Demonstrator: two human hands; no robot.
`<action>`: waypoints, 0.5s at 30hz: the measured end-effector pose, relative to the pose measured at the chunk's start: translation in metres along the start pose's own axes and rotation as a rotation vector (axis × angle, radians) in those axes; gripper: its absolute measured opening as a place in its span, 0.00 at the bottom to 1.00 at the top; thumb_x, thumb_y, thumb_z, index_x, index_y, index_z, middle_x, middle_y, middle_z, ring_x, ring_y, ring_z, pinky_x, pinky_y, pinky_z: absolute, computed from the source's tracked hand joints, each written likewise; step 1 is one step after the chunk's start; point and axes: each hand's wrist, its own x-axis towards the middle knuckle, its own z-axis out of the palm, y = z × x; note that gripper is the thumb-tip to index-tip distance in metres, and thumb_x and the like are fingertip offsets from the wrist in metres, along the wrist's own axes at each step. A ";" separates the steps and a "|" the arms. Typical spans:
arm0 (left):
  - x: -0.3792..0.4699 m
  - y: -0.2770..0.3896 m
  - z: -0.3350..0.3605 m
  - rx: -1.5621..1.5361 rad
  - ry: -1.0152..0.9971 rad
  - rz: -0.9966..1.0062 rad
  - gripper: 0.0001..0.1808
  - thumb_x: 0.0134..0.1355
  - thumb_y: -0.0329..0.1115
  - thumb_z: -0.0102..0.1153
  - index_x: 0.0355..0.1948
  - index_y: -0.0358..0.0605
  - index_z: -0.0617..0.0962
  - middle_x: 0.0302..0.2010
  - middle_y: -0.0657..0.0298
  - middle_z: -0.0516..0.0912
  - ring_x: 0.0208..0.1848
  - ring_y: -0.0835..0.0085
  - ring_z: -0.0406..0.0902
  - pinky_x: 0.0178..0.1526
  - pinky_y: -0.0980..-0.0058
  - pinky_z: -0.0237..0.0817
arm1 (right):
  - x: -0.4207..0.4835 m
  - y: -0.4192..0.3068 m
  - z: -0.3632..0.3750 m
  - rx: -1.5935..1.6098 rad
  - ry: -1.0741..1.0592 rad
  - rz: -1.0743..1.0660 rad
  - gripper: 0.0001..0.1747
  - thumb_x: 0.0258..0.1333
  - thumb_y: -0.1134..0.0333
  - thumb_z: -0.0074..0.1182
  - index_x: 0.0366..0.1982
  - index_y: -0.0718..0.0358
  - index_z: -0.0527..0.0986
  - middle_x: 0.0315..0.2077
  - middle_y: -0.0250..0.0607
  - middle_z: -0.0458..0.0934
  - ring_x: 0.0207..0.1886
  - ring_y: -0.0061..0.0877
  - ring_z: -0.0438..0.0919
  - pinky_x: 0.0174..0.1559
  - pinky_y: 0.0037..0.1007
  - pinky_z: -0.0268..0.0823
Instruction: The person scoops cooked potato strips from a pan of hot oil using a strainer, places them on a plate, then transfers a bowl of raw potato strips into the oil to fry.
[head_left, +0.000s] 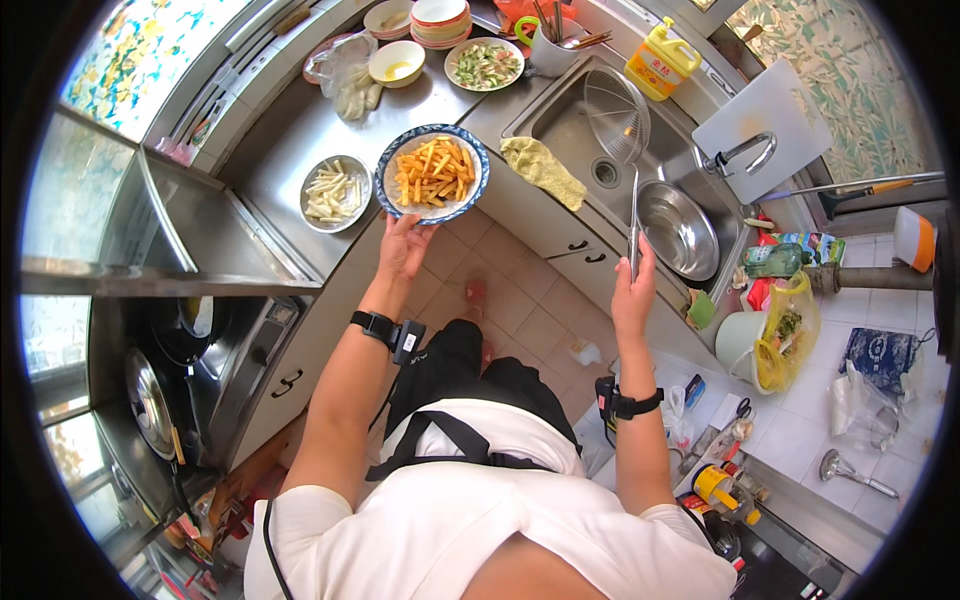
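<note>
My left hand (406, 244) grips the near rim of a blue-patterned plate (385, 196), which carries a heap of golden fries (435, 174). Left of that plate, a small metal dish (365, 204) with pale cut strips (327, 192) stands on the steel counter. In my right hand (634, 289) is the handle of a wire-mesh skimmer (616, 112), its round head over the sink. A steel basin (677, 229) lies in the sink beside the skimmer's handle. Between plate and sink, a yellowish cloth (544, 172) drapes over the counter's front edge.
Bowls (441, 26), a plate of chopped vegetables (484, 64) and a chopstick holder (553, 54) line the back. The faucet (750, 154) and a white cutting board (765, 127) stand right of the sink (559, 112). Hob, wok and lid (148, 401) are at left.
</note>
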 end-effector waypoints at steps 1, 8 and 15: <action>0.019 0.001 -0.001 -0.001 0.025 0.023 0.32 0.59 0.17 0.53 0.64 0.44 0.61 0.62 0.56 0.72 0.60 0.59 0.74 0.61 0.58 0.71 | -0.002 0.034 0.016 -0.015 0.008 0.012 0.28 0.69 0.67 0.47 0.67 0.66 0.59 0.38 0.41 0.75 0.27 0.27 0.75 0.26 0.32 0.68; 0.121 -0.004 -0.020 -0.073 0.149 0.037 0.32 0.57 0.16 0.56 0.63 0.45 0.63 0.61 0.56 0.71 0.60 0.58 0.73 0.63 0.57 0.69 | -0.019 0.132 0.050 -0.893 -0.478 0.348 0.37 0.62 0.75 0.45 0.71 0.64 0.49 0.49 0.58 0.71 0.38 0.52 0.78 0.36 0.46 0.73; 0.172 0.003 -0.034 -0.010 0.214 0.022 0.34 0.59 0.17 0.55 0.65 0.48 0.62 0.63 0.56 0.69 0.63 0.55 0.70 0.63 0.54 0.67 | 0.024 0.141 0.044 -0.814 -0.434 0.413 0.29 0.67 0.71 0.42 0.68 0.63 0.56 0.52 0.59 0.73 0.47 0.55 0.76 0.43 0.43 0.73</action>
